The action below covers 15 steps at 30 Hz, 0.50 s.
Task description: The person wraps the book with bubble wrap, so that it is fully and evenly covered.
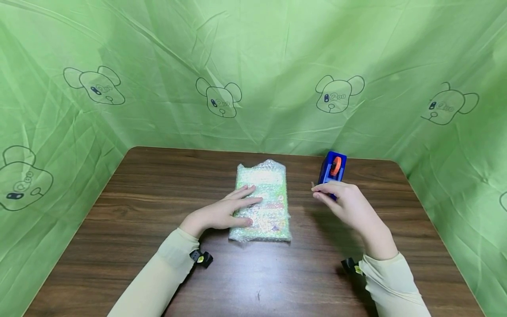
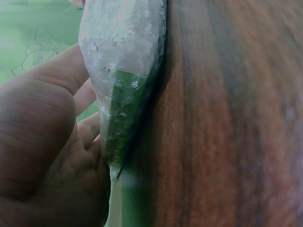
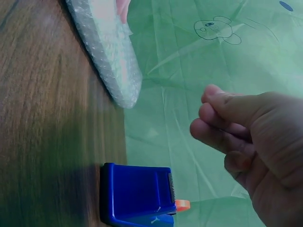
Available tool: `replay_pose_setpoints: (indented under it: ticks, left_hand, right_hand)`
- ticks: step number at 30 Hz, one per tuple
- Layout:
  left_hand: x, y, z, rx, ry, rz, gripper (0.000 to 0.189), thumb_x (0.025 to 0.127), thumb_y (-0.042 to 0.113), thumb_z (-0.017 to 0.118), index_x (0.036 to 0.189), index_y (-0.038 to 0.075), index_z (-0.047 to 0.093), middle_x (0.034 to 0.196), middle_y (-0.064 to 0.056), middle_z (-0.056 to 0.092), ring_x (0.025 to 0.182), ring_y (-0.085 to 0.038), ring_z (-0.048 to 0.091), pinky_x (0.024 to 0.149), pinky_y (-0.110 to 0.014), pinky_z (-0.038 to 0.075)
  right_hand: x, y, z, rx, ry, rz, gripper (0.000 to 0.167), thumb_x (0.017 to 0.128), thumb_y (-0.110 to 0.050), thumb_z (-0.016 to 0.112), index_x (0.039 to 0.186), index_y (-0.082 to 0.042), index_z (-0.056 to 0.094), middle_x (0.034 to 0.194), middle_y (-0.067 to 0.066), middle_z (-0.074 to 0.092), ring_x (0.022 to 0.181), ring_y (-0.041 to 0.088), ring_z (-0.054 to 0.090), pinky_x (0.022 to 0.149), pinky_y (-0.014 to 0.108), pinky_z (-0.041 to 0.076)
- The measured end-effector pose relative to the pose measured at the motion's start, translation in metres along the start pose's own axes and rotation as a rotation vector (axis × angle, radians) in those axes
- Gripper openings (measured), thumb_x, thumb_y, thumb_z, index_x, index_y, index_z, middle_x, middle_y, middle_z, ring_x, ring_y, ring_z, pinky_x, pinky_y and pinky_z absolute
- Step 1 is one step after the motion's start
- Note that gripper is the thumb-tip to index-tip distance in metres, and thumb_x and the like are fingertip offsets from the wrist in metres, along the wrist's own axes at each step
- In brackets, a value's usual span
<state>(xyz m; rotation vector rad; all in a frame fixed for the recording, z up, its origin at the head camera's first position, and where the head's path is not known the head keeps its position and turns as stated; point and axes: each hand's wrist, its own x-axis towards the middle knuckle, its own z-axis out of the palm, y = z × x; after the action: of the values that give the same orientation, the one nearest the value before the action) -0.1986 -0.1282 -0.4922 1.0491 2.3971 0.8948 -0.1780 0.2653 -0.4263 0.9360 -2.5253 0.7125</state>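
Note:
A flat, green and pink printed item wrapped in bubble wrap lies on the table. Spread over its left side, my left hand rests with fingers extended; the left wrist view has the palm beside the wrapped edge. To the right, my right hand pinches a short strip of tape between thumb and fingertips, above the table. Behind that hand stands a blue tape dispenser with an orange wheel; the hand covers its near end. The strip is hard to make out in the right wrist view.
The dark wood-grain table has rounded far corners. Green cloth printed with bear-head outlines hangs behind and at both sides. Small black devices sit at both wrists.

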Motion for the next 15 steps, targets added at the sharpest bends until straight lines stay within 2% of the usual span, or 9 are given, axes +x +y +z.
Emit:
replay_pose_setpoints:
  ticks: [6, 15]
  left_hand:
    - [0.0000, 0.0001, 0.0001, 0.000, -0.002, -0.004, 0.072, 0.108, 0.041, 0.069, 0.172, 0.025, 0.040, 0.184, -0.003, 0.010, 0.169, -0.032, -0.001, 0.132, -0.065, 0.015]
    - [0.0009, -0.0027, 0.0007, 0.011, 0.003, 0.003, 0.072, 0.108, 0.043, 0.069, 0.171, 0.025, 0.041, 0.184, -0.003, 0.010, 0.169, -0.032, -0.001, 0.133, -0.063, 0.015]
  right_hand:
    - [0.0012, -0.0027, 0.0004, -0.006, 0.021, -0.004, 0.022, 0.091, 0.000, 0.087, 0.111, -0.009, 0.083, 0.106, 0.002, 0.083, 0.091, 0.021, 0.079, 0.080, 0.046, 0.064]
    - [0.0017, -0.0010, 0.0026, -0.015, 0.007, 0.001, 0.019, 0.093, -0.002, 0.086, 0.110, -0.009, 0.080, 0.109, 0.001, 0.082, 0.098, 0.020, 0.078, 0.088, 0.042, 0.061]
